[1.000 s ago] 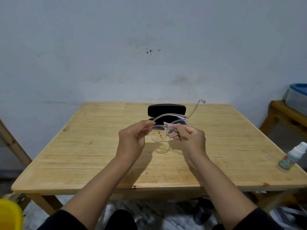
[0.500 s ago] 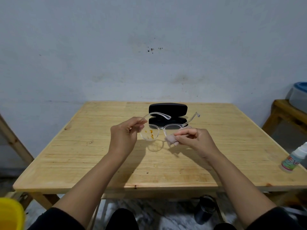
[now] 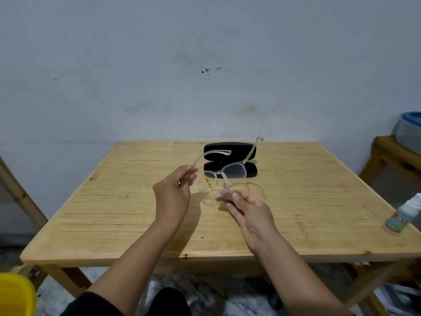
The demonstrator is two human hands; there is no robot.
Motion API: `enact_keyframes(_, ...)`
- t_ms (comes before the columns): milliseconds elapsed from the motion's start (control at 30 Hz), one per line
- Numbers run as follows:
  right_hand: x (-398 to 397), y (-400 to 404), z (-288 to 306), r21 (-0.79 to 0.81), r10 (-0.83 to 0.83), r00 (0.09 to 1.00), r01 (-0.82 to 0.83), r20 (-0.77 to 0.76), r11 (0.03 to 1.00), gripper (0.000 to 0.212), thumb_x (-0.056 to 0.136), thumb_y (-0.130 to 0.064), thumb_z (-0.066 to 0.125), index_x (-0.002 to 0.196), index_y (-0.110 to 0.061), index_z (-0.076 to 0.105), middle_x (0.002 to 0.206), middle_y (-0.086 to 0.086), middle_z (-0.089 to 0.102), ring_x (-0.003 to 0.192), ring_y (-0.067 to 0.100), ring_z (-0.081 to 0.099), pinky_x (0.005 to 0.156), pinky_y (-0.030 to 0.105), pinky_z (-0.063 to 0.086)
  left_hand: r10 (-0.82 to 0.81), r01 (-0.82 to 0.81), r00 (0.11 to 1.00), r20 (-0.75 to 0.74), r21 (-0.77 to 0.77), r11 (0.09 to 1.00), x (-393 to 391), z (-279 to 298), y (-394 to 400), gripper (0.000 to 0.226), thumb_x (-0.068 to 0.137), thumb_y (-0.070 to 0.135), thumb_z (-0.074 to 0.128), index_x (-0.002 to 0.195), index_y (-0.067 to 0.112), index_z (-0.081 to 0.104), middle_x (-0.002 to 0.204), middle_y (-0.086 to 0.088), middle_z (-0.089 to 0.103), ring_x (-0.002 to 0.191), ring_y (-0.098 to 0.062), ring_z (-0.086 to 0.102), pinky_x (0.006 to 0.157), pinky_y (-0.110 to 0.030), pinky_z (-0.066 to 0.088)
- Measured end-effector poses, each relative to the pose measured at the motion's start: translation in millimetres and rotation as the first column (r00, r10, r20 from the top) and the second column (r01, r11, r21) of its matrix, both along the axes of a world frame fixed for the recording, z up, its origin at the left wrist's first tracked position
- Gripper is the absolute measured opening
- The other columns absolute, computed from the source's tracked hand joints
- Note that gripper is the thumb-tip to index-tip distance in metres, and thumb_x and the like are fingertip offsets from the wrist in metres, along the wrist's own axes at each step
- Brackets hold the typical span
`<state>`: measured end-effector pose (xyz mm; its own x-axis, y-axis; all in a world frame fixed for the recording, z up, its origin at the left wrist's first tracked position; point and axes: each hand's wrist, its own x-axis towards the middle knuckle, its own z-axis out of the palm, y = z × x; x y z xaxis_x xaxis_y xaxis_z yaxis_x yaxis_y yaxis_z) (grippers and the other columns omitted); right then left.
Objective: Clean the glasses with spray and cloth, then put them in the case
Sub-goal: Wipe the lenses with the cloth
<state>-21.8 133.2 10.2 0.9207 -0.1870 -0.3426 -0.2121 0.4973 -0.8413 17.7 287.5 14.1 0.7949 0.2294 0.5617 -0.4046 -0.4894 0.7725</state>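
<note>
My left hand [image 3: 174, 191] pinches the clear-framed glasses [image 3: 222, 173] by their left corner and holds them up over the wooden table [image 3: 114, 213], temples unfolded. The left lens carries orange specks; the right lens looks clean. A little below and to the right of the lenses, my right hand [image 3: 249, 212] holds a small crumpled pinkish cloth [image 3: 224, 193], apart from the glasses. The black glasses case [image 3: 230, 161] lies open at the back of the table, behind the glasses. The spray bottle [image 3: 402, 216] stands near the table's right edge.
A yellow object [image 3: 13, 295] sits on the floor at the lower left. On the right is a wooden side stand [image 3: 396, 156] with a blue-lidded container [image 3: 409, 131]. A plain wall rises behind the table.
My right hand with the cloth has come off the right lens and dropped down and back toward me. The left hand has turned the glasses, swinging them to the right.
</note>
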Motion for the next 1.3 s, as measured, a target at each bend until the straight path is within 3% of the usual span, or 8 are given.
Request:
enact_keyframes(200, 2, 27, 9, 0.168, -0.079, 0.997, 0.08, -0.011, 0.982, 0.008, 0.086, 0.0, 0.061, 0.092, -0.001, 0.064, 0.097, 0.012, 0.068, 0.094, 0.019, 0.067, 0.095, 0.032, 0.051, -0.007, 0.007, 1.0, 0.013, 0.0, 1.0, -6, -4, -6, 0.018, 0.082, 0.0, 0.065, 0.091, 0.013, 0.072, 0.082, 0.014, 0.067, 0.073, 0.022, 0.057, 0.071, 0.003, 0.041)
enact_keyframes(333, 11, 44, 13, 0.098, -0.227, 0.974, 0.226, 0.007, 0.969, 0.013, 0.087, 0.0, 0.061, 0.079, -0.009, 0.067, 0.084, 0.005, 0.068, 0.086, 0.014, 0.066, 0.086, 0.024, 0.051, -0.016, 0.016, 0.999, 0.028, -0.006, 1.0, -10, -3, -12, 0.013, 0.081, 0.006, 0.067, 0.089, 0.015, 0.073, 0.081, 0.019, 0.065, 0.073, 0.022, 0.057, 0.071, 0.002, 0.04)
enact_keyframes(467, 15, 54, 9, 0.008, -0.317, 0.948, 0.317, 0.016, 0.948, 0.01, 0.088, -0.009, 0.063, 0.086, -0.017, 0.07, 0.086, 0.0, 0.07, 0.083, 0.01, 0.065, 0.065, 0.013, 0.046, -0.032, 0.032, 0.999, 0.003, -0.035, 0.999, -14, -2, -15, 0.01, 0.08, 0.011, 0.069, 0.086, 0.019, 0.073, 0.077, 0.028, 0.062, 0.072, 0.021, 0.057, 0.07, 0.001, 0.041)
enact_keyframes(600, 12, 55, 5, -0.121, -0.279, 0.955, 0.289, 0.097, 0.95, 0.02, 0.086, -0.011, 0.064, 0.081, -0.03, 0.067, 0.097, -0.002, 0.07, 0.093, 0.014, 0.065, 0.07, 0.017, 0.045, -0.051, 0.05, 0.998, -0.027, -0.057, 0.997, -15, -2, -12, 0.009, 0.08, 0.014, 0.07, 0.084, 0.022, 0.073, 0.074, 0.032, 0.061, 0.072, 0.018, 0.059, 0.069, 0.0, 0.042)
enact_keyframes(733, 9, 47, 7, -0.241, -0.213, 0.962, 0.25, 0.168, 0.938, 0.018, 0.084, -0.006, 0.064, 0.081, -0.024, 0.066, 0.093, -0.002, 0.069, 0.092, 0.016, 0.066, 0.069, 0.022, 0.05, -0.065, 0.065, 0.998, -0.009, -0.035, 0.997, -15, -2, -8, 0.009, 0.079, 0.013, 0.07, 0.085, 0.02, 0.073, 0.076, 0.029, 0.062, 0.074, 0.018, 0.059, 0.069, 0.0, 0.042)
enact_keyframes(1000, 4, 29, 13, -0.511, 0.111, 0.972, 0.01, 0.206, 0.859, 0.011, 0.077, -0.014, 0.072, 0.073, -0.024, 0.073, 0.088, -0.007, 0.072, 0.094, 0.02, 0.065, 0.085, 0.047, 0.055, -0.1, 0.1, 0.995, 0.0, -0.013, 0.995, -11, 5, 5, 0.008, 0.079, 0.012, 0.07, 0.084, 0.018, 0.073, 0.076, 0.022, 0.065, 0.074, 0.015, 0.06, 0.066, -0.001, 0.041)
enact_keyframes(1167, 3, 26, 14, -0.535, 0.186, 0.959, -0.043, 0.215, 0.844, 0.01, 0.076, -0.015, 0.071, 0.075, -0.023, 0.078, 0.085, -0.006, 0.075, 0.092, 0.015, 0.067, 0.085, 0.037, 0.056, -0.091, 0.091, 0.996, -0.004, 0.004, 0.996, -10, 8, 6, 0.009, 0.079, 0.012, 0.07, 0.083, 0.019, 0.073, 0.073, 0.024, 0.064, 0.073, 0.014, 0.06, 0.066, -0.001, 0.041)
enact_keyframes(1300, 2, 30, 12, -0.489, 0.038, 0.968, 0.092, 0.249, 0.867, 0.01, 0.079, -0.015, 0.07, 0.079, -0.022, 0.077, 0.085, -0.008, 0.075, 0.089, 0.008, 0.067, 0.079, 0.026, 0.054, -0.09, 0.089, 0.996, -0.002, -0.008, 0.996, -12, 8, 2, 0.009, 0.079, 0.01, 0.07, 0.082, 0.018, 0.073, 0.074, 0.025, 0.063, 0.072, 0.016, 0.059, 0.064, 0.0, 0.041)
